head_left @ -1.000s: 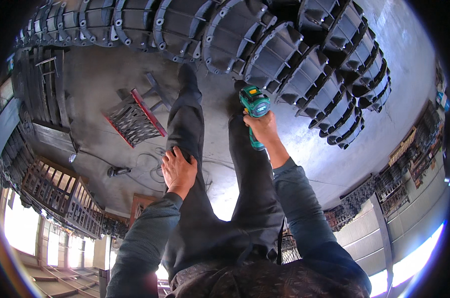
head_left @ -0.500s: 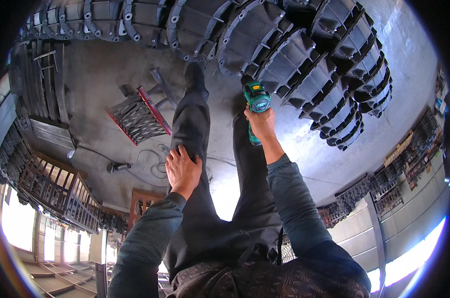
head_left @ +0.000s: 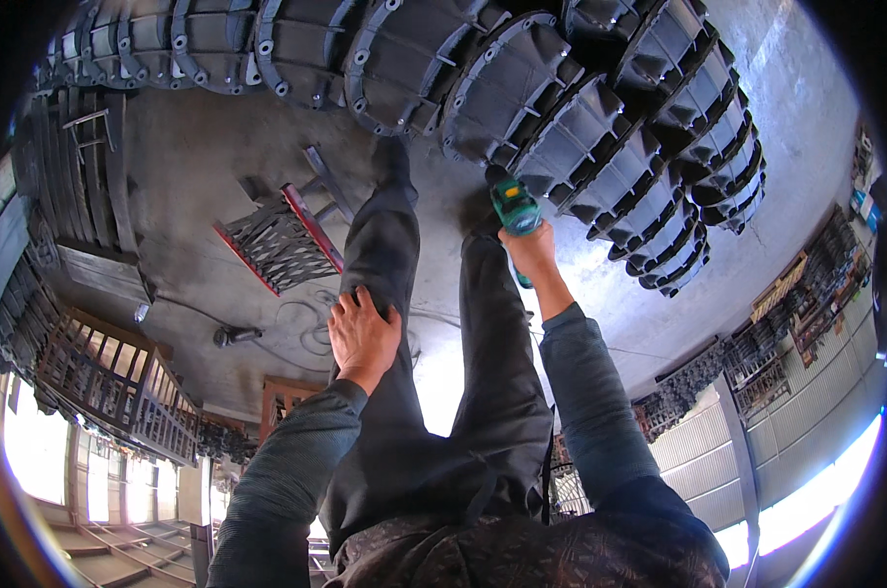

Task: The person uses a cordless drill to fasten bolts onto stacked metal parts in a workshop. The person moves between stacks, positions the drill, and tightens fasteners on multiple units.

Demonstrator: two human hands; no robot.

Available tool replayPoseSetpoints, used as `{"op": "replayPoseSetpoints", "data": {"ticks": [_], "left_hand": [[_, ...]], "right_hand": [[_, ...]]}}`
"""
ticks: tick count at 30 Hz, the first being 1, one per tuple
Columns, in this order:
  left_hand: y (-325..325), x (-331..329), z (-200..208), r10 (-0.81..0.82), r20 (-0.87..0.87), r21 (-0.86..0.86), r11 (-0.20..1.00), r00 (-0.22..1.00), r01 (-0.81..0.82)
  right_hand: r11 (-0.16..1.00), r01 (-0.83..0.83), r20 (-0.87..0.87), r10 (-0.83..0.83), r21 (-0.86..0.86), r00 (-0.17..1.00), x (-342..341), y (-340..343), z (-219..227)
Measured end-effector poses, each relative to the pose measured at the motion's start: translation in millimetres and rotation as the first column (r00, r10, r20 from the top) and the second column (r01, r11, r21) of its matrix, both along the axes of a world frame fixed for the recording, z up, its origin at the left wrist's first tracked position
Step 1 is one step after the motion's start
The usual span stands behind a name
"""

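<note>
A green cordless drill [head_left: 515, 206] with a dark nose is in my right hand [head_left: 530, 247], the fingers wrapped round its grip. The nose points away from me at the lower rim of a curved dark-grey casting [head_left: 502, 93] with bolt holes along its edge. Whether the tip touches a hole I cannot tell. My left hand [head_left: 364, 331] lies on my left knee with the fingers somewhat spread, holding nothing. Similar castings [head_left: 394, 64] stand side by side in a row across the far side, with more stacked at the right.
Left of my leg, a red-edged slatted metal stool [head_left: 285, 240] stands on the concrete floor. Nearby lie a corded power tool [head_left: 236, 335] and a loose cable [head_left: 306, 323]. Long dark bars [head_left: 86, 176] and a slatted wooden crate [head_left: 120, 382] are farther left. Racks of parts line the right wall.
My right hand has moved slightly right and toward me with the drill, which is tilted differently. The castings and stool sit a little lower in view. My left hand stays on the knee.
</note>
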State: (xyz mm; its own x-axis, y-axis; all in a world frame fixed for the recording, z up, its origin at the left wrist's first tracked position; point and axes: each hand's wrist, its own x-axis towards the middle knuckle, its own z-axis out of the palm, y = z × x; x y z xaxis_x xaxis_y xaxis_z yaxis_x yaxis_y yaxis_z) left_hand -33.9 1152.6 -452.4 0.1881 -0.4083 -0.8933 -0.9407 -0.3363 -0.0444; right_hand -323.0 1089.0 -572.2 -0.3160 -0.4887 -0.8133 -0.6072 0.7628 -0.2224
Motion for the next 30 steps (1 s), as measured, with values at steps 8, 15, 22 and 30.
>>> {"op": "replayPoseSetpoints", "data": {"ticks": [8,15,22,30], "left_hand": [[-14,14,1,-0.036,-0.043,-0.016,0.999,0.998,0.036],[-18,14,1,-0.057,-0.042,0.000,0.998,0.997,0.057],[-16,7,1,-0.097,-0.010,0.013,0.995,0.995,0.097],[-9,7,0,-0.105,-0.110,-0.224,0.971,0.988,0.079]], "right_hand": [[0.999,-0.034,-0.019,0.035,0.037,0.999,-1,6,-3],[0.984,-0.017,-0.063,0.028,0.175,0.998,3,-5,9],[0.987,-0.114,-0.064,0.121,0.110,0.991,5,-12,15],[0.994,-0.070,0.094,0.078,-0.085,0.993,-23,13,50]]}}
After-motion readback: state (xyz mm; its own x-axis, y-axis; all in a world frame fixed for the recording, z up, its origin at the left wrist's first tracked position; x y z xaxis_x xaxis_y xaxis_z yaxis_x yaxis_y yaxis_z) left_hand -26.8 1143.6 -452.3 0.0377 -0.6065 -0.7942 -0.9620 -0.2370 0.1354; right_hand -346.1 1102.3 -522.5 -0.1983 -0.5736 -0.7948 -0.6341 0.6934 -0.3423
